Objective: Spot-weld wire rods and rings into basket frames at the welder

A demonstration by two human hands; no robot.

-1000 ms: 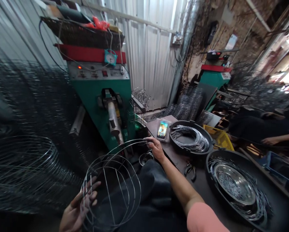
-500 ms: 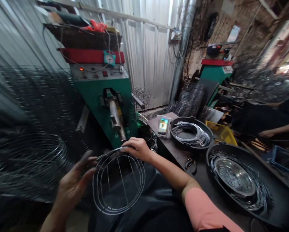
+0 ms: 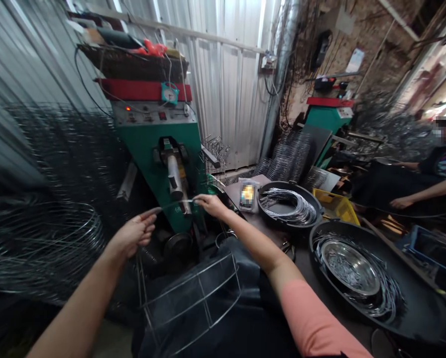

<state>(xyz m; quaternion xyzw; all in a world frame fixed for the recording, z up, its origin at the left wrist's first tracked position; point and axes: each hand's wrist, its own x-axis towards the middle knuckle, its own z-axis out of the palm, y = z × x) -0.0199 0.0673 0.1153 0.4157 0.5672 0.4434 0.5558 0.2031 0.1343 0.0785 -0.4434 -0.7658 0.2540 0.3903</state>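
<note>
Below the arm of a green machine (image 3: 156, 164), a wire frame (image 3: 204, 293) of curved rods and cross wires lies over the dark apron on the lap. My left hand (image 3: 135, 233) is closed on its upper edge, at the left of the machine's metal tip (image 3: 185, 206). Pinched at the right of that tip is a thin metal piece, held by my right hand (image 3: 211, 205). Whether this piece belongs to the wire frame cannot be made out through the blur.
Wire rings lie in a round black pan (image 3: 290, 223) on the table; a larger pan (image 3: 424, 318) holds more rings and a steel bowl (image 3: 350, 268). Stacked wirework (image 3: 44, 248) stands left. A person (image 3: 424, 184) sits at far right beyond a yellow basket (image 3: 337, 204).
The wire frame has tipped from facing the camera to a slanted side view, its upper edge raised to the machine tip. Both hands have moved up; the left has closed.
</note>
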